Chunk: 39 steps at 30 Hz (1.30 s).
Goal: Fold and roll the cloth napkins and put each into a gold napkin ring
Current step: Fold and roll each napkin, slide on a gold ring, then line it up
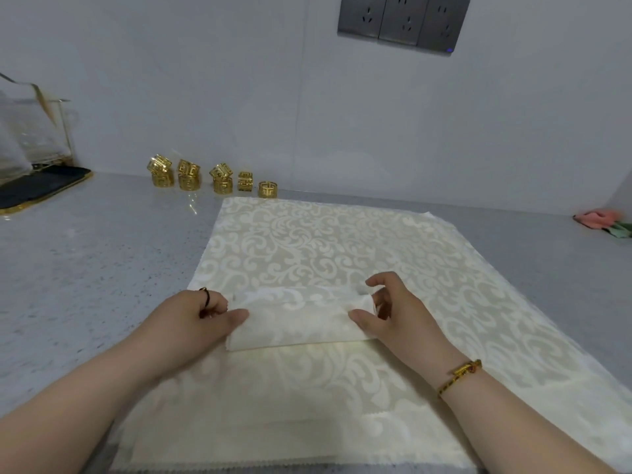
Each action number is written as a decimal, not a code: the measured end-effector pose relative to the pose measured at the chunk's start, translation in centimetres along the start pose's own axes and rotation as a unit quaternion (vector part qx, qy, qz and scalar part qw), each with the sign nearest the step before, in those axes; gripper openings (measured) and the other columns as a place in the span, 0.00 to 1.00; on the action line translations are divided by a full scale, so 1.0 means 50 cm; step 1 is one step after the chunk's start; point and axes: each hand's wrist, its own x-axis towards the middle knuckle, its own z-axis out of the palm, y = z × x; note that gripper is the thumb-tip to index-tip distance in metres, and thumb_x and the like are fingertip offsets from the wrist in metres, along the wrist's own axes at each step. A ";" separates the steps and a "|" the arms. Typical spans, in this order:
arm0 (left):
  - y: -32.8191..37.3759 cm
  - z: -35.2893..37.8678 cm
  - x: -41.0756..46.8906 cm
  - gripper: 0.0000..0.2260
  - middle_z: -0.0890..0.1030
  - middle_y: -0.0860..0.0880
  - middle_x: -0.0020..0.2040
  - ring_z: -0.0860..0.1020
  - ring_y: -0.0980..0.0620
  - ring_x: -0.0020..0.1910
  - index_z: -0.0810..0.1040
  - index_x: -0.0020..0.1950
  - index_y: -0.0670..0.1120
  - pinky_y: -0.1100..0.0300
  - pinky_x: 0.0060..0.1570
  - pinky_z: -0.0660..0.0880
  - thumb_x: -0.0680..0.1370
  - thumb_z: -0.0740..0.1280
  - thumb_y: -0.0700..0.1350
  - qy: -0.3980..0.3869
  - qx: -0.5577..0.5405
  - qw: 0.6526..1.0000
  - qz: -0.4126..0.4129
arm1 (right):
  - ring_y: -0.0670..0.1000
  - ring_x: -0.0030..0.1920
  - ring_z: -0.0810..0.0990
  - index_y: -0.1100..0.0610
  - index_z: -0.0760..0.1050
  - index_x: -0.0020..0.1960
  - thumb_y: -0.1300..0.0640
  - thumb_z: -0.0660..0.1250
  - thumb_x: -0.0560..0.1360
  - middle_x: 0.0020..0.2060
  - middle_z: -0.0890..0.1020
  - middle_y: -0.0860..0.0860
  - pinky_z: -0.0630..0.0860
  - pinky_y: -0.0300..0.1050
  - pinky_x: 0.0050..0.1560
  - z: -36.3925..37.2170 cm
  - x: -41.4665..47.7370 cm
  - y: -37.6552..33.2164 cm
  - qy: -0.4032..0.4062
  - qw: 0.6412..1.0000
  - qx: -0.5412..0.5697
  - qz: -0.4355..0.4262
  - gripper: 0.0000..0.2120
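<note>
Nearest: zigzag-cut front edge of the spread damask napkins (294,453), more than one layer by the look of the edges, flat on the grey counter (85,268). On top of them, mid-cloth, lies the folded napkin (294,323), a narrow band set crosswise. L hand (201,314) grips its left end, thumb on top, fingers curled in. R hand (390,302) pinches the right end, thumb flat on the cloth, fingers curled above it; gold bracelet (460,376) on that wrist.

Step, as I judge it: fold about done, roll not yet made, no tight cylinder showing. Next move calls for both hands turning the band evenly w/ ends flush, then one hand holding the roll while the other fetches a ring.

Far back by the wall: gold napkin rings (222,182), some stacked, well apart from the hands, none w/ a napkin in it.
</note>
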 end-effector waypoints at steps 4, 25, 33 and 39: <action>0.003 0.009 -0.007 0.10 0.71 0.60 0.50 0.72 0.58 0.44 0.69 0.53 0.56 0.65 0.44 0.66 0.75 0.66 0.47 0.065 0.080 0.993 0.063 | 0.39 0.37 0.70 0.50 0.67 0.49 0.56 0.70 0.71 0.41 0.69 0.39 0.67 0.25 0.40 0.001 0.012 0.002 0.018 0.998 -0.028 -0.051 0.13; 0.010 -0.020 -0.061 0.17 0.71 0.67 0.48 0.69 0.64 0.51 0.61 0.52 0.70 0.75 0.46 0.64 0.73 0.66 0.53 -0.040 0.130 0.975 0.177 | 0.43 0.52 0.75 0.44 0.74 0.51 0.50 0.67 0.72 0.51 0.78 0.47 0.70 0.36 0.57 -0.032 -0.059 -0.017 -0.147 0.986 -0.052 -0.054 0.08; 0.009 -0.018 -0.020 0.04 0.74 0.56 0.55 0.73 0.60 0.45 0.70 0.48 0.63 0.71 0.39 0.66 0.75 0.63 0.54 -0.060 -0.002 0.998 0.026 | 0.44 0.36 0.75 0.51 0.72 0.46 0.48 0.65 0.74 0.36 0.75 0.48 0.69 0.33 0.41 -0.015 -0.017 -0.039 -0.141 0.984 0.073 0.074 0.08; 0.038 -0.001 -0.003 0.22 0.70 0.59 0.66 0.64 0.57 0.66 0.68 0.67 0.56 0.69 0.61 0.54 0.76 0.51 0.60 0.008 0.231 0.954 0.190 | 0.46 0.33 0.69 0.58 0.68 0.41 0.48 0.63 0.75 0.33 0.71 0.49 0.65 0.37 0.35 -0.009 0.012 -0.051 -0.154 0.981 0.016 0.119 0.14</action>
